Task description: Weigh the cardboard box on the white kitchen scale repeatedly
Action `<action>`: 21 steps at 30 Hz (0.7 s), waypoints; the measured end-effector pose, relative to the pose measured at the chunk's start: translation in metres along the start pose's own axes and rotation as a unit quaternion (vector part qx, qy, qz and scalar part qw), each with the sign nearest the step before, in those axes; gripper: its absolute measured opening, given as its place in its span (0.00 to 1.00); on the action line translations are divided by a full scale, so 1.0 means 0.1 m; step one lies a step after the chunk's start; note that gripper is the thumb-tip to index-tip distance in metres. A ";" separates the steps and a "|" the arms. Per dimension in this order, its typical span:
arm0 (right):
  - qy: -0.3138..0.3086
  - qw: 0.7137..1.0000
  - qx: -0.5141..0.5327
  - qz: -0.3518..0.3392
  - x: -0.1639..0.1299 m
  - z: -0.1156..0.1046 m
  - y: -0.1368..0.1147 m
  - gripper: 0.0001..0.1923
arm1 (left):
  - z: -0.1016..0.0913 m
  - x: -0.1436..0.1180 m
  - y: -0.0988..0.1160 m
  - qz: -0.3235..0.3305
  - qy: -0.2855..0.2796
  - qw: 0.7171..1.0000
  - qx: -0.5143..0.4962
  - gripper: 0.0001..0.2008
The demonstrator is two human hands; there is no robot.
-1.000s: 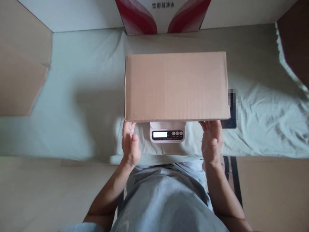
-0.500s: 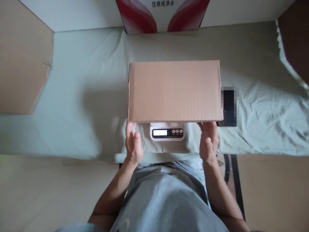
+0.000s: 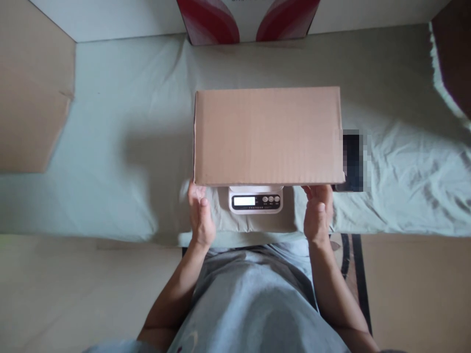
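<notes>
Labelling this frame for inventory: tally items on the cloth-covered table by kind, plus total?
Plain cardboard box: 1
Digital scale, under the box: 1
Red-and-white printed carton, at the far edge: 1
Dark blurred item, right of the box: 1
Total: 4

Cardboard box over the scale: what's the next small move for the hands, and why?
Probably slip both hands out from under the near edge. The cardboard box sits level over the white scale, covering all but its display strip. The left hand and right hand have fingertips tucked under the near corners, which could skew the reading; whether they carry weight is unclear.
</notes>
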State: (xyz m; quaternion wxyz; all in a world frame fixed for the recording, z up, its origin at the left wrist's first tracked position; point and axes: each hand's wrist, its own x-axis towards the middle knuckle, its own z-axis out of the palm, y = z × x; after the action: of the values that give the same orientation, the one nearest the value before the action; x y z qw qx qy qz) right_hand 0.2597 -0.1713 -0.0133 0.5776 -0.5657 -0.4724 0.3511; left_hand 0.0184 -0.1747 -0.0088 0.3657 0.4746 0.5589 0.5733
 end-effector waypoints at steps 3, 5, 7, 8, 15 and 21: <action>0.001 1.000 0.005 -0.002 0.01 0.00 -0.01 0.27 | -0.01 0.02 0.01 0.000 -0.001 1.000 0.000 0.24; 0.000 1.000 0.011 -0.006 0.02 0.02 -0.05 0.27 | -0.01 0.03 0.04 -0.002 -0.001 1.000 -0.001 0.23; 0.003 1.000 0.016 -0.014 0.04 0.04 -0.10 0.28 | -0.01 0.02 0.08 0.006 0.002 1.000 -0.003 0.24; 0.006 1.000 0.018 -0.019 0.04 0.05 -0.12 0.28 | -0.01 0.01 0.10 0.017 0.006 1.000 -0.006 0.24; 0.000 0.999 0.024 -0.048 0.08 0.12 -0.21 0.30 | 0.11 0.04 0.23 0.061 -0.001 0.998 -0.036 0.26; -0.023 0.994 0.049 -0.095 0.49 0.21 -0.41 0.35 | 0.23 0.50 0.46 0.127 -0.029 0.987 -0.091 0.27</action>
State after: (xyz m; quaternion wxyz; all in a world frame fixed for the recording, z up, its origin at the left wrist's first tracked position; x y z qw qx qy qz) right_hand 0.2496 -0.1231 0.0326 0.6243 -0.4807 -0.5193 0.3308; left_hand 0.0311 -0.1260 0.0421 0.3479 0.5227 0.4288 0.6495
